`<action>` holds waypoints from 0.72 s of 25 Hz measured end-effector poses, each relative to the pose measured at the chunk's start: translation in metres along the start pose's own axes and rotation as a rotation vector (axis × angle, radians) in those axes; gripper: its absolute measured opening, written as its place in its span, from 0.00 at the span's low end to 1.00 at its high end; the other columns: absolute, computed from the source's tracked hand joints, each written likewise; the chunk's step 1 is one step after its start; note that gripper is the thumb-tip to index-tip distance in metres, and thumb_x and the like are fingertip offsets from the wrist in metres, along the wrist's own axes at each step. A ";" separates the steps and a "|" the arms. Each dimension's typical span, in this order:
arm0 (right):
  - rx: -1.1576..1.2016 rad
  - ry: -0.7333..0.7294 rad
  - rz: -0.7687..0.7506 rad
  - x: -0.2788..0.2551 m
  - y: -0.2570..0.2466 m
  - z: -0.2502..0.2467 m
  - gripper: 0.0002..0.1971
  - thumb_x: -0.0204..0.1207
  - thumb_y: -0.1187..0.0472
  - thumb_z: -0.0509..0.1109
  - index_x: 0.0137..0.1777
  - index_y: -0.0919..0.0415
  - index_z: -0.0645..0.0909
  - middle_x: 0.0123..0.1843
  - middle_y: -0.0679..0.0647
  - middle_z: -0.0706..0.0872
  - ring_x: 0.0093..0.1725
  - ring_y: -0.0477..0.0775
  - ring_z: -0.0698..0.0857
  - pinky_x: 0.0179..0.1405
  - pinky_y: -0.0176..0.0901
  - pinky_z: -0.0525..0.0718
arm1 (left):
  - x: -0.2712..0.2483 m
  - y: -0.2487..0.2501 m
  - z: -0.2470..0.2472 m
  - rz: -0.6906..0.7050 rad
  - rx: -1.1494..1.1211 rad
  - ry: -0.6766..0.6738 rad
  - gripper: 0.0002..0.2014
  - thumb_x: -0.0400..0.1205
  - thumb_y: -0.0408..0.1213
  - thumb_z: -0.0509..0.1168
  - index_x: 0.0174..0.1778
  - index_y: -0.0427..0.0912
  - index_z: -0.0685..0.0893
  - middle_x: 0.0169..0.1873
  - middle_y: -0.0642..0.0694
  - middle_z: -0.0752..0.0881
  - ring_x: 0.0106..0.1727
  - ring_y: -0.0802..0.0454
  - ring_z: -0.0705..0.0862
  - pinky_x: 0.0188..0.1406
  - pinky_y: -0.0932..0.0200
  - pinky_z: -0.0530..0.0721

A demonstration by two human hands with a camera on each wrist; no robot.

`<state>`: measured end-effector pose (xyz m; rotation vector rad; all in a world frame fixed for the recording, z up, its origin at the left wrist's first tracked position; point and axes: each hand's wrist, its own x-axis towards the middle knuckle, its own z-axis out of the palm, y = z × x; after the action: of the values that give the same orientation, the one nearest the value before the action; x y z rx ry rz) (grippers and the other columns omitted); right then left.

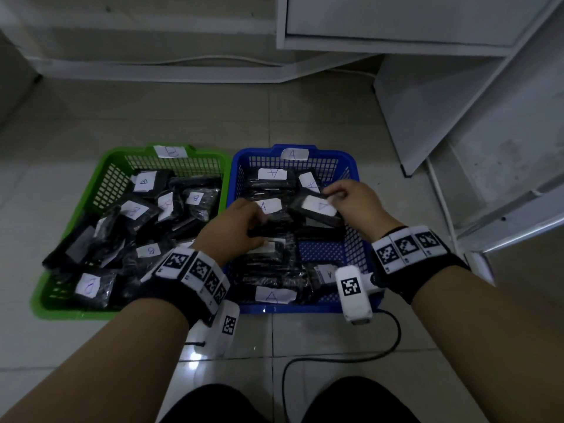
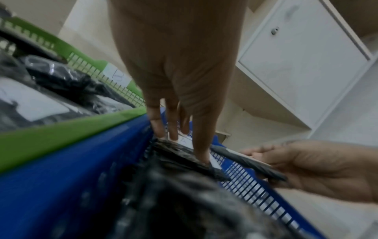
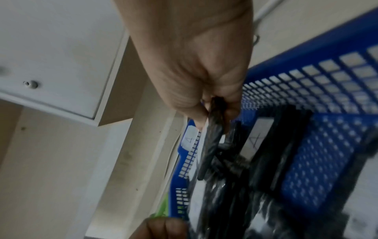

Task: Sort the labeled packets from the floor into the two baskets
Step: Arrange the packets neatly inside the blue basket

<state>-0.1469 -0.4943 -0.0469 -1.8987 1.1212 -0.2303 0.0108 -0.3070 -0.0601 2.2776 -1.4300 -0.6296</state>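
Head, baskets: green basket (image 1: 76, 312) on the left, tagged B; blue basket (image 1: 345, 160) on the right, tagged A; both sit on the floor, part-filled.
Head, hands: both are over the blue basket; the right hand (image 1: 348, 199) pinches the A packet (image 1: 317, 209) by its far end.
Left wrist: the left hand (image 2: 180, 64) has its fingers on top of a dark packet (image 2: 180, 152), thumb seemingly beneath, pinching it.
Right wrist: thumb and fingers clamp the A packet's edge.
Advice: best to lay each one flat, label up, on the bare mesh at near right before letting go.

The left hand (image 1: 232, 224) and right hand (image 1: 354, 200) (outstretched) pinch.
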 end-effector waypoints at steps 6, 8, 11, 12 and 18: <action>-0.365 -0.020 -0.262 0.018 0.031 0.006 0.09 0.77 0.71 0.64 0.45 0.61 0.84 0.51 0.60 0.84 0.53 0.58 0.81 0.43 0.38 0.70 | 0.006 0.000 0.002 0.050 0.400 -0.295 0.23 0.75 0.51 0.71 0.66 0.52 0.79 0.62 0.50 0.82 0.63 0.49 0.79 0.61 0.52 0.80; -0.481 -0.135 -0.329 0.015 0.033 0.010 0.06 0.75 0.62 0.71 0.51 0.58 0.82 0.54 0.56 0.81 0.58 0.57 0.75 0.48 0.41 0.69 | 0.006 -0.001 0.004 0.067 0.419 -0.294 0.21 0.76 0.46 0.70 0.65 0.51 0.79 0.62 0.50 0.81 0.64 0.49 0.77 0.61 0.54 0.78; -0.691 -0.192 -0.400 0.011 0.043 0.014 0.22 0.66 0.55 0.79 0.58 0.56 0.77 0.57 0.53 0.81 0.60 0.56 0.72 0.52 0.46 0.71 | 0.005 -0.004 0.004 0.099 0.430 -0.272 0.18 0.75 0.44 0.70 0.61 0.48 0.80 0.59 0.48 0.80 0.63 0.48 0.76 0.58 0.56 0.74; -0.738 -0.176 -0.418 0.011 0.046 0.016 0.22 0.66 0.56 0.80 0.58 0.57 0.77 0.56 0.53 0.82 0.59 0.57 0.73 0.50 0.47 0.71 | 0.005 -0.003 0.005 0.102 0.432 -0.255 0.16 0.75 0.44 0.70 0.58 0.47 0.80 0.57 0.48 0.81 0.62 0.48 0.76 0.56 0.57 0.74; -0.732 -0.137 -0.483 0.004 0.032 0.016 0.17 0.68 0.59 0.78 0.55 0.58 0.80 0.57 0.56 0.75 0.59 0.59 0.73 0.48 0.43 0.69 | 0.010 0.005 0.006 0.040 0.460 -0.250 0.07 0.78 0.38 0.64 0.49 0.49 0.84 0.55 0.49 0.83 0.59 0.48 0.81 0.54 0.53 0.79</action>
<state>-0.1556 -0.4935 -0.0823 -2.7798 0.6730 0.0663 0.0076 -0.3183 -0.0640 2.5731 -1.8989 -0.6439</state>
